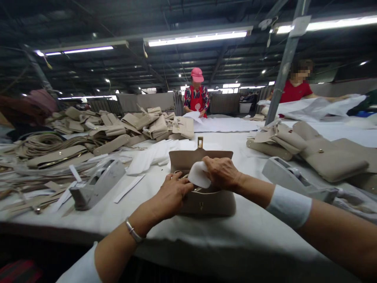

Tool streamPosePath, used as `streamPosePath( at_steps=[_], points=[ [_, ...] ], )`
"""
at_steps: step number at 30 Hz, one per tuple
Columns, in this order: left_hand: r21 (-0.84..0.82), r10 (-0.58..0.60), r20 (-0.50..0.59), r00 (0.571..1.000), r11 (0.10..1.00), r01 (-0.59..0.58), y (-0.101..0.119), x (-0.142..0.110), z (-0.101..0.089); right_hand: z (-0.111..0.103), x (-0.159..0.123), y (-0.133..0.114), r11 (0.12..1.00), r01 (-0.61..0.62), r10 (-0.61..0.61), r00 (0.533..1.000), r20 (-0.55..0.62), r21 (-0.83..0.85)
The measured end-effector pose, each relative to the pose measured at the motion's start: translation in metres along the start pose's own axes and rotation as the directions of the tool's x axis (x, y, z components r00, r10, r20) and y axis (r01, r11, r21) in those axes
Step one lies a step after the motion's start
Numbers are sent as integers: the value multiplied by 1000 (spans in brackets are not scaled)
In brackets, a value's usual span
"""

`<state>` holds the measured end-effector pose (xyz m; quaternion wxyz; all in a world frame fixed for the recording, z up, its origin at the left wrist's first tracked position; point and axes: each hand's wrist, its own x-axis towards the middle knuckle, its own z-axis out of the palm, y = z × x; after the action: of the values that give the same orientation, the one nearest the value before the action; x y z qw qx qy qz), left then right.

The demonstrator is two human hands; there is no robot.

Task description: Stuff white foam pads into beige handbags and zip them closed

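A taupe handbag (218, 204) stands upright on the table before me, its flap (202, 157) raised at the back with a gold clasp plate (200, 142) on top. My left hand (175, 192) grips the left side of the bag's opening, its fingers bent over the rim. In my right hand (222, 171) is a white folded piece of soft sheet (199, 175), perhaps foam, pinched above the opening. Its lower end reaches the bag's mouth. A small gold turn-lock (201, 206) sits on the front. The bag's inside is mostly hidden by my hands.
Grey tape dispensers stand left (98, 182) and right (297, 182). Taupe bag pieces pile up at left (112, 122) and right (332, 157), with coiled straps (44, 145) and white sheets (147, 157). Two people work across the table beyond a metal post (284, 74).
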<state>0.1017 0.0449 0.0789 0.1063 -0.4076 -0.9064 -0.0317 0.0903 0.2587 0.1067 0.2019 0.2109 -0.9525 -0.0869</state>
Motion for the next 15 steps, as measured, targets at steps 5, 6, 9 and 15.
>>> streamPosePath(
  at_steps=[5,6,9,15],
  points=[
    [-36,17,43,999,999,-15,-1,-1,-2,6,10,-5,993,-115,115,993,-10,19],
    [-43,20,53,998,999,-17,-2,-1,-3,7,12,-6,994,-111,111,994,-12,19],
    [-60,35,77,996,998,-31,-5,0,-5,10,16,-10,995,-95,95,995,-21,14],
    [-5,16,35,999,1000,-16,-17,4,1,0,22,-6,980,-28,7,994,109,196]
  ],
)
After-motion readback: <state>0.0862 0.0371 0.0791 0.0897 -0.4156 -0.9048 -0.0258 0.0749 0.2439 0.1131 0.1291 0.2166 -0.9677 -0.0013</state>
